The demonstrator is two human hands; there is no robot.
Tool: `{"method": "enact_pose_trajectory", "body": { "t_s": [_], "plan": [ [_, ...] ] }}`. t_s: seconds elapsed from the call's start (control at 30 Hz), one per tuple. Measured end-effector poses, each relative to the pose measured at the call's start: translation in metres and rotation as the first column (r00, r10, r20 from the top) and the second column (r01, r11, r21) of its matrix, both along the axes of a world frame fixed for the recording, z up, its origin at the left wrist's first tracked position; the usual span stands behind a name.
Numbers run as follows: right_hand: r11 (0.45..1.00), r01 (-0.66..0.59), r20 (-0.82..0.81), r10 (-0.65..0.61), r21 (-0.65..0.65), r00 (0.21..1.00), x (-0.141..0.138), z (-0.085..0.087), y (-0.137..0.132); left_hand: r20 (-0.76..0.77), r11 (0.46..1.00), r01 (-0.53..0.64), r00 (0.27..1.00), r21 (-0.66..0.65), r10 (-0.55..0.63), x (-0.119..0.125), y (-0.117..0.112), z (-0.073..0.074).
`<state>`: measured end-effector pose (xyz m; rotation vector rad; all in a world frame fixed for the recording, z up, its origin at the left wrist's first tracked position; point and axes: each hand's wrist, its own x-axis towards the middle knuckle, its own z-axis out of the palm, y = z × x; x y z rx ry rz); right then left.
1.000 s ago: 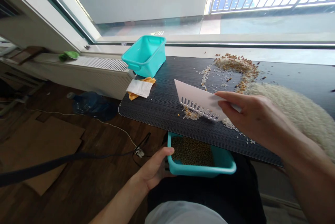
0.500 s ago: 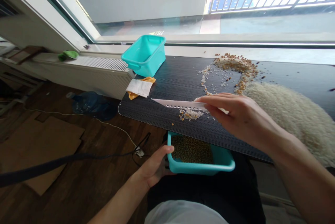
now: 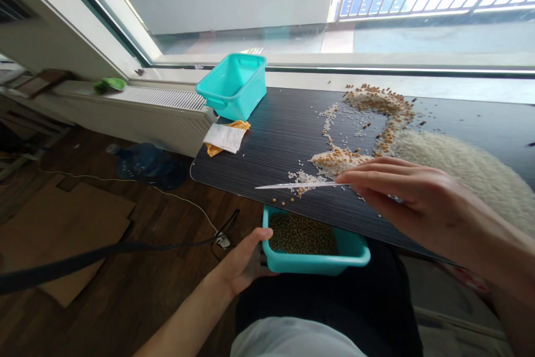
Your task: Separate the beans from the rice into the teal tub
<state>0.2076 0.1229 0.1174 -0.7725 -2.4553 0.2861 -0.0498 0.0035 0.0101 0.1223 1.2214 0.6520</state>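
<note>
White scraper (image 3: 288, 185), pinched in right hand (image 3: 412, 190), now edge-on, nearer worktop (image 3: 276, 128) front; more loose peas (image 3: 283, 203) reach that edge, closer to teal tub (image 3: 317, 263), left hand (image 3: 246, 259) gripping it below worktop.

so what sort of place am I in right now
Indoors beside a large window, perhaps a home or workshop; I can't tell which. A panel radiator stands beside the table, and a blue water bottle lies on the wood-look floor.
</note>
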Motion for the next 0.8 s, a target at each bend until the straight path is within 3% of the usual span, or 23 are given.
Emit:
{"method": "enact_pose_trajectory", "body": {
  "t_s": [0.3,0.53,0.8],
  "plan": [
    [0.991,0.083,0.053,-0.078,-0.103,0.996,0.005,0.001,-0.007,0.028,1.000,-0.013,1.000,0.010,0.013,0.003,-0.003,0.000],
    [0.971,0.222,0.037,-0.219,-0.085,0.975,0.015,-0.009,-0.007,0.035,1.000,-0.005,0.999,0.001,0.005,0.005,-0.002,0.000],
    [0.973,0.212,0.028,-0.210,-0.093,0.977,0.024,-0.004,-0.016,0.032,1.000,0.009,0.999,0.008,-0.009,0.005,-0.001,0.001]
  ]
}}
